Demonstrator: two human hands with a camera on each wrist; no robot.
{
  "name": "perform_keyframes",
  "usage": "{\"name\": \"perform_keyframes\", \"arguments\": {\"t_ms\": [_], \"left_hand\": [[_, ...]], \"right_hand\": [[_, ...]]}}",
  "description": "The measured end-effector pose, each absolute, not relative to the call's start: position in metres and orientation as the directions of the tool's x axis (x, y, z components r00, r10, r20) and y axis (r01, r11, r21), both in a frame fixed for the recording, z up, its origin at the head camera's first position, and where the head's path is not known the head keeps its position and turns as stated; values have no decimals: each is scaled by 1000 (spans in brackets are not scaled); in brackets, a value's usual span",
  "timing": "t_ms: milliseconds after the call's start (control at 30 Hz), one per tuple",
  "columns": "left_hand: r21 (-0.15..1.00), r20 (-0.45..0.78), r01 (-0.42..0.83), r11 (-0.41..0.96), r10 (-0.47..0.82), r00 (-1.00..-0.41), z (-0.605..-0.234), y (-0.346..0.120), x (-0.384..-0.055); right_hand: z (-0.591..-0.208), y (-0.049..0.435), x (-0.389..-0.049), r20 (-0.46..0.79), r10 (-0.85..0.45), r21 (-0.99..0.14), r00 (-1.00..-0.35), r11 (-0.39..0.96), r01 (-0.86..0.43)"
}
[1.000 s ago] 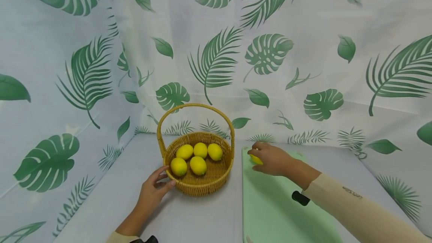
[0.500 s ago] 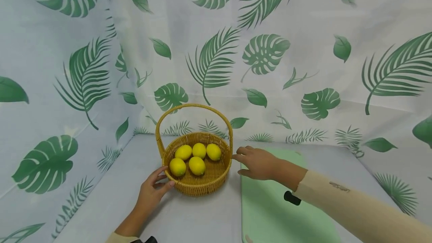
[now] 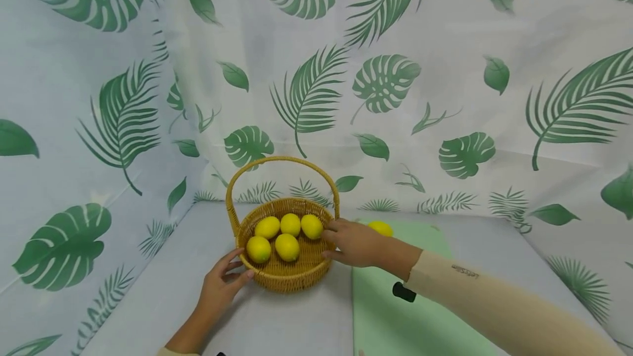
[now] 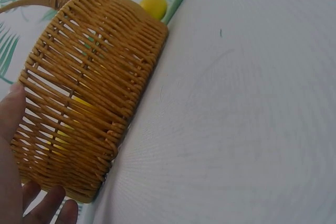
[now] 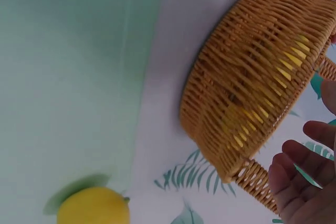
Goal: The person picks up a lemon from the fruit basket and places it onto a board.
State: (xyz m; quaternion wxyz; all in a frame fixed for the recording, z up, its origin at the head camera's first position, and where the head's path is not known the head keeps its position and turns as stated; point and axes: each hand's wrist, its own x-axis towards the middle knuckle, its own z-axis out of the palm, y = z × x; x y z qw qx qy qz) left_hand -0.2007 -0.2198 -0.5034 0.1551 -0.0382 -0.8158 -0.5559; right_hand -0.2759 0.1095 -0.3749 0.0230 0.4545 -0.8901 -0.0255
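Note:
A round wicker basket (image 3: 292,283) with a tall arched handle holds several yellow lemons (image 3: 288,247). My left hand (image 3: 217,284) touches its left side, thumb and forefinger apart at the rim; the left wrist view shows its fingers (image 4: 50,203) spread loosely beside the woven wall. At the opposite side, my right hand (image 3: 353,240) reaches to the right rim near the handle's foot. Its fingers (image 5: 307,163) are slightly bent, with nothing between them in the right wrist view. One more lemon (image 3: 379,228) lies on the pale green cutting board (image 3: 395,323), behind the right hand.
The cutting board lies right of the basket on a white table (image 3: 316,328). Behind and to the left rise white cloth walls (image 3: 445,98) printed with green leaves. The right forearm sleeve (image 3: 484,290) passes over the board.
My right hand has let go of the lemon on the board and moved left to the basket's right rim. The left hand has stayed at the basket's left side.

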Motion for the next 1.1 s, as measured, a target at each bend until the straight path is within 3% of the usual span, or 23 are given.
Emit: {"name": "perform_keyframes", "arguments": {"t_ms": [467,1100], "left_hand": [[894,309,249,372,-110,-945,-502,-219,-201],[897,290,226,380,-120,-950,-503,-219,-201]], "right_hand": [[-395,73,-276,-31,-841,45,-541,539,-841],[-404,36,-299,-56,-827,39,-559,558,-829]]}}
